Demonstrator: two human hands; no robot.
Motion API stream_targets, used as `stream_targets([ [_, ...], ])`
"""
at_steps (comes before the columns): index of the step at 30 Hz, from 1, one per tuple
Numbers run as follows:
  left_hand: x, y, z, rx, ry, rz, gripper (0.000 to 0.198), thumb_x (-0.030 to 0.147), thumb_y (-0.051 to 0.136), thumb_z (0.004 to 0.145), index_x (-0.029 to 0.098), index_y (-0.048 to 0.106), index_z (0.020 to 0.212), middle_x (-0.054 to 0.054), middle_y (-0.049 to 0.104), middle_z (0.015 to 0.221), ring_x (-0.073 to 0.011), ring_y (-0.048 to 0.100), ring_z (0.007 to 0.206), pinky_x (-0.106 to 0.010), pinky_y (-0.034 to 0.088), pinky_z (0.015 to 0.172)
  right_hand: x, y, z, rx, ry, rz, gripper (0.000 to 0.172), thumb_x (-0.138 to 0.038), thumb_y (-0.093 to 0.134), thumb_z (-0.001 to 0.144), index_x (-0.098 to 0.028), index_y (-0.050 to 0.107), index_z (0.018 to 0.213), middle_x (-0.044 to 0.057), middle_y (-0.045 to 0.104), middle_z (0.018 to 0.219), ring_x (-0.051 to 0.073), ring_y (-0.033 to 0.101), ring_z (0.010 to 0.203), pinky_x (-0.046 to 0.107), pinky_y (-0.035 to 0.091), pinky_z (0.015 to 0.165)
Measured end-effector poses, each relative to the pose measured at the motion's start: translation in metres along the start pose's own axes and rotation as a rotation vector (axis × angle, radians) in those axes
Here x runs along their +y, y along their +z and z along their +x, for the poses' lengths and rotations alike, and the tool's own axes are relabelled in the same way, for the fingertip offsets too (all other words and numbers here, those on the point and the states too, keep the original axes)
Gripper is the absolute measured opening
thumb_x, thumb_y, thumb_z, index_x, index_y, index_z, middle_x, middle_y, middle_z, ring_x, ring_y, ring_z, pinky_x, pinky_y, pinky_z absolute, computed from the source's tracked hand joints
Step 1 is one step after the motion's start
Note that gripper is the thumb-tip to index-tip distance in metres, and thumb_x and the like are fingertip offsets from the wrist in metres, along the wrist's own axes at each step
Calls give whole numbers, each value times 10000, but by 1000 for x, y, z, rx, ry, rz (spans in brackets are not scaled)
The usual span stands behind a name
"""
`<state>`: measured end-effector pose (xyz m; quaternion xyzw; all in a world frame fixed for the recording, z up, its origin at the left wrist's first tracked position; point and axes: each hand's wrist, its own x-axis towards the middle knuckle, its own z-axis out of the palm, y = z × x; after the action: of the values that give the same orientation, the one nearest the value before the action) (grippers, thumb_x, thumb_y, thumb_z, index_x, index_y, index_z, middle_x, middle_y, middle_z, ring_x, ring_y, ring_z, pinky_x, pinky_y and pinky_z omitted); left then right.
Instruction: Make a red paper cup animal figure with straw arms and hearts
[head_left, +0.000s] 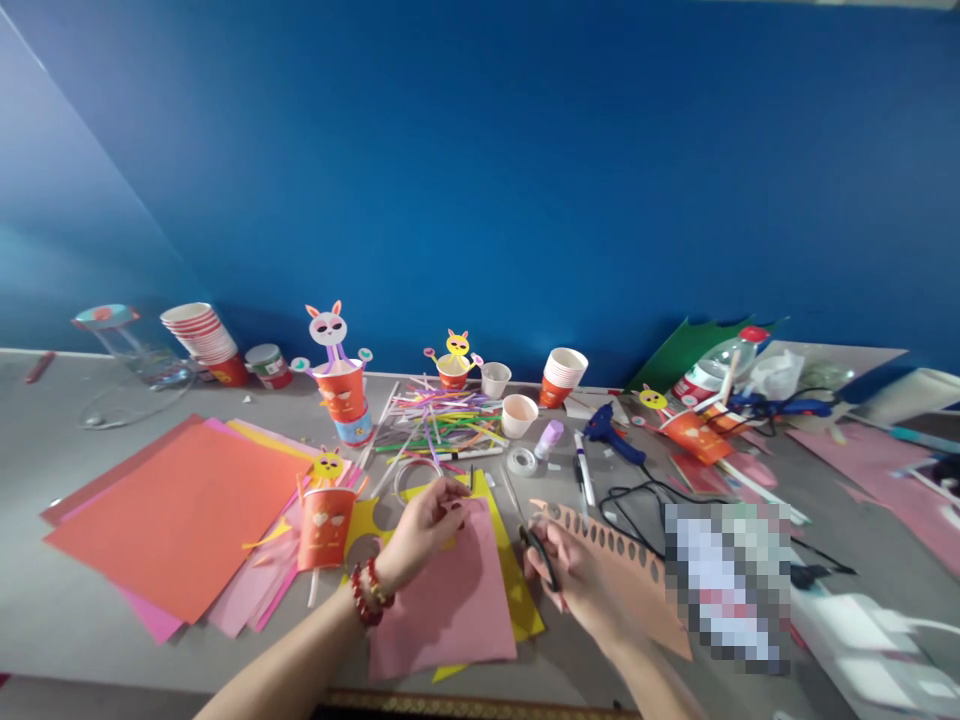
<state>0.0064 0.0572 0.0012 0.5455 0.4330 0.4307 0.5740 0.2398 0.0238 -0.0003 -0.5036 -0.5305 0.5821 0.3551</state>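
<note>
The right hand (574, 575) has its grip closed around the dark handles of a pair of scissors (553, 566), just right of the pink sheet (450, 625) that lies on the counter (60, 650) in front of the person. The left hand (420, 530), with red beaded bracelets (365, 592) at its wrist, is at the top part of that sheet, its fingers drawn together; I cannot tell whether this grip pinches the paper, a small piece or nothing. Under the pink sheet lies yellow paper (517, 580), showing at its edges — round holes are cut in it toward the left. An orange-peach sheet (637, 588), with a row of holes along its upper edge, lies partly behind the right hand. A red cup (326, 530) with a yellow animal face stands left of the left hand, beside a fanned stack of orange and pink paper (187, 510). Beyond the hands are a roll of tape (522, 461), a purple-capped glue stick (550, 438), a blue glue gun (611, 433) and a heap of colored sticks (442, 420).
</note>
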Motion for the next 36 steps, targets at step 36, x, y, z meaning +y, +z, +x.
stream_targets([
  [36,17,-1,-10,-134,50,-106,404,240,600,884,186,489,1268,31,504,793,-108,536,673,-219,399,599,13,19,-31,-113,57,8,372,-507,690,811,-217,471,730,-47,556,586,129,525,537,232,338,527],
])
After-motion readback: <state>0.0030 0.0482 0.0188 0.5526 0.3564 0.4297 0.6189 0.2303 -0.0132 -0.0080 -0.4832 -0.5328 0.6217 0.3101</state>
